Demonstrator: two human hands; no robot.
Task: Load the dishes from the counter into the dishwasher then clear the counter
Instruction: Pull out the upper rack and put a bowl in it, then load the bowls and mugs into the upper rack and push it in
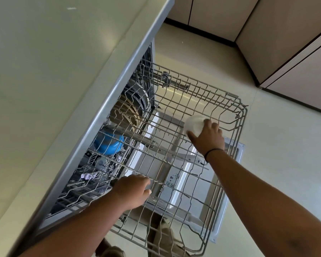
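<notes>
We see the right hand (207, 135) gripping a white bowl (194, 125) over the far right part of the pulled-out upper rack (174, 115), while the left hand (132, 190) rests open-fingered on the rack's wires

we saw the upper rack (202, 108) pulled fully out over the open dishwasher door (185, 184), its wire floor mostly bare, so room lay between the rows of tines across the middle and near end. our right hand (207, 135) with a white bowl (194, 124) filled the far right corner, just inside the raised rim. our left hand (132, 190) lay on the wires at the rack's left side. under the counter (44, 89) edge the way inward was tight: a blue bowl (108, 144) and a woven round piece (127, 113) crowded the lower level. the floor (276, 154) to the right lay open, cabinets (285, 34) standing well apart.
</notes>
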